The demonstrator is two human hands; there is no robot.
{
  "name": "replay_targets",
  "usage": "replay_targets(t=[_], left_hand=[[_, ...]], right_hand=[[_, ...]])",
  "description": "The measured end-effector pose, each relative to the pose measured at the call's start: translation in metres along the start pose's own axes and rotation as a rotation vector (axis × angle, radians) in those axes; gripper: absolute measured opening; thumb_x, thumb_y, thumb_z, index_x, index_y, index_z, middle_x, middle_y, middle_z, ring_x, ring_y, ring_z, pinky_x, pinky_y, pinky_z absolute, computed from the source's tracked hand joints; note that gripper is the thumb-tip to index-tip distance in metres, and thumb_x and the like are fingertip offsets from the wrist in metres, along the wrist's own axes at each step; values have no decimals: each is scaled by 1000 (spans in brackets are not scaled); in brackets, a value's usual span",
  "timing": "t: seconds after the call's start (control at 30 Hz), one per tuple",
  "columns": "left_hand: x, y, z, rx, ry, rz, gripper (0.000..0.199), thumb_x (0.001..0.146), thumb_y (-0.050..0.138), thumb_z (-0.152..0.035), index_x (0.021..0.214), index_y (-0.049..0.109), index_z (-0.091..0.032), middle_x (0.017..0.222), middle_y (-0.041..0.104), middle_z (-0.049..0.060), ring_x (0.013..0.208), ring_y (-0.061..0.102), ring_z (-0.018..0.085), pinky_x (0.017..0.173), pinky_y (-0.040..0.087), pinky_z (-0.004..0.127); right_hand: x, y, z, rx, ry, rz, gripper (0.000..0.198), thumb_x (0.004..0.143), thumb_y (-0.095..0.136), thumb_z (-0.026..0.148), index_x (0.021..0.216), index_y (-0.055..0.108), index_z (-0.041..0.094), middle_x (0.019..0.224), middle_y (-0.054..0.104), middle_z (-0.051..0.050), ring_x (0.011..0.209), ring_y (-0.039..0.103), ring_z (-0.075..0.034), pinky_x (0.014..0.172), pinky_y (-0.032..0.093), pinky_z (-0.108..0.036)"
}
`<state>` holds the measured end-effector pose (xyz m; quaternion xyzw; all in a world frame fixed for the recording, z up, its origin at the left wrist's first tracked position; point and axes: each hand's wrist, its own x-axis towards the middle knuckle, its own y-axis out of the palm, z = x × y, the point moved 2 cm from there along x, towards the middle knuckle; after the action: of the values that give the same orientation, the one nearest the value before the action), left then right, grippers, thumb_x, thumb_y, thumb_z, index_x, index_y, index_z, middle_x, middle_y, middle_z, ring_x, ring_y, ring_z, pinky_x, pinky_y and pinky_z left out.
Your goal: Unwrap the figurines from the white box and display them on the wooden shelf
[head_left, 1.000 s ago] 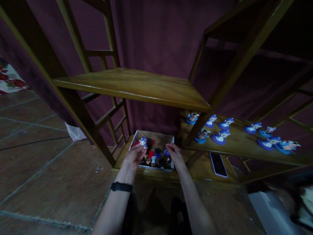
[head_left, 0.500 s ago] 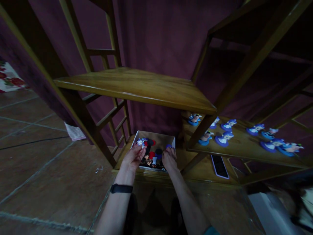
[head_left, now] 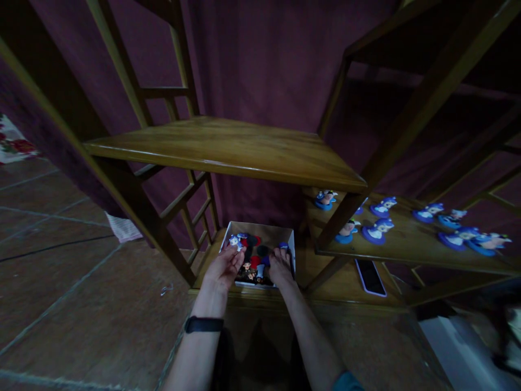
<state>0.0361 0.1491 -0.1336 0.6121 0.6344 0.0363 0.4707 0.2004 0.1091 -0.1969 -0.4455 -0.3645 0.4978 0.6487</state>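
My left hand (head_left: 225, 266) pinches a small figurine (head_left: 236, 241) with a white body and blue-purple hair, held over the left side of a white-rimmed cardboard box (head_left: 293, 239). Inside the box lie several figurines (head_left: 249, 271) with red, dark and blue parts. My right hand (head_left: 280, 264) reaches down into the right side of the box, its fingers bent and a little apart. Just beyond those fingers shows a purple piece (head_left: 284, 246). The fingertips are partly hidden, and I see nothing clearly gripped in them.
Above the box runs a wooden shelf board (head_left: 220, 142). On the right-hand shelf stand several figurines (head_left: 378, 230) with purple or blue bases. A phone (head_left: 370, 277) lies on the lower board. A white box (head_left: 453, 350) is on the floor at right.
My right hand's fingers have shifted slightly within the box and look more spread. The left hand keeps its figurine over the box. The view has moved a little.
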Motion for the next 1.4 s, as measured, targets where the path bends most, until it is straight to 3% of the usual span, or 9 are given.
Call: replay_targets(t=[0.1,0.17,0.3,0.37,0.43,0.8,1.03,1.17,1.4], left_hand=[[2,1,4,12,1,8,15,74,55,1,76,57,-13,68,65,4,67,67,13,57,54,18],[2,3,7,30,15,17,14,73,57,1,73,57,-13,69,66,5,67,67,14,58,54,18],[1,6,15,94,46,48,12,70,63,-3,73,59,-14,70,67,4,67,67,13,59,53,19],[-1,8,18,136,51,56,12,67,66,-5,74,61,-14,68,67,3,61,65,11,55,51,16],[-3,10,20,168,58,69,12,66,68,-6,74,62,-14,66,67,3,57,63,9,52,48,15],[-12,22,35,297,153,189,31,51,79,-15,79,66,-14,70,68,3,56,60,11,51,44,19],[-16,27,43,418,220,233,28,50,79,-20,74,67,-13,66,66,3,57,59,12,55,47,22],[-18,29,47,418,210,257,26,51,79,-21,72,68,-12,68,67,5,57,59,13,57,49,24],[-17,28,47,459,190,235,24,52,78,-20,73,69,-13,70,68,6,61,60,12,57,46,21]], right_hand=[[3,-14,3,272,83,-108,26,71,58,27,95,63,17,107,59,-11,111,44,-27,95,30,-38],[3,-22,5,655,186,-80,25,72,57,33,93,63,20,100,63,-7,101,53,-24,89,38,-37],[-5,-27,20,1553,276,319,30,78,49,39,92,63,15,87,68,-7,76,63,-16,72,50,-29],[-10,-30,26,1784,275,456,29,80,48,35,90,63,12,87,69,-9,73,64,-14,72,51,-27],[-15,-31,28,1870,308,475,26,80,47,30,89,63,11,85,69,-9,73,64,-13,74,52,-25],[-18,-28,26,1817,297,244,26,73,63,39,83,62,14,71,67,-6,65,65,-16,60,55,-28],[-17,-21,15,1480,273,99,30,72,59,48,75,61,18,57,60,1,49,55,-12,47,45,-24],[-17,-24,10,1267,225,60,32,76,51,50,78,64,20,62,62,1,55,57,-15,54,45,-26],[-20,-37,6,1119,204,-35,28,76,53,44,91,66,24,98,67,-2,97,57,-20,88,40,-32]])
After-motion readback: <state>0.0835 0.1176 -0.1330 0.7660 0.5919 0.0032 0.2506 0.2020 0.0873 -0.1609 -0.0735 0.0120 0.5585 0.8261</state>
